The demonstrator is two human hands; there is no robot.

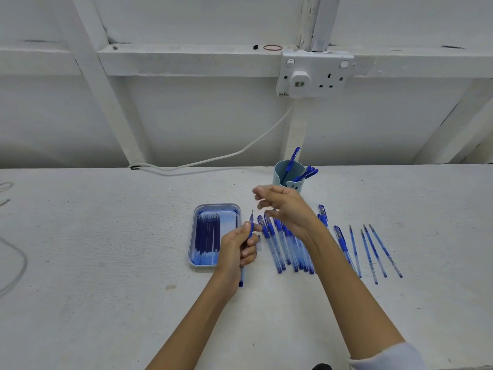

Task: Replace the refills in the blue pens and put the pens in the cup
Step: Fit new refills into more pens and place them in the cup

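My left hand (pixel 238 247) grips an uncapped blue pen (pixel 246 252), held upright with its tip pointing up. Just above and to its right hovers my right hand (pixel 285 206), blurred, fingers spread, nothing visible in them. A row of several capped blue pens (pixel 282 247) lies under my right wrist. Two more capped pens (pixel 342 244) and several bare refills (pixel 376 252) lie further right. A blue tray (pixel 213 209) left of my hand holds several dark refills. The light blue cup (pixel 282 174) behind my right hand contains several pens.
A white cable (pixel 213 158) runs from the wall socket (pixel 314 73) down to the table's back edge. Loose wire loops (pixel 16 257) lie at the far left. A small stain (pixel 170 287) marks the white table near the front.
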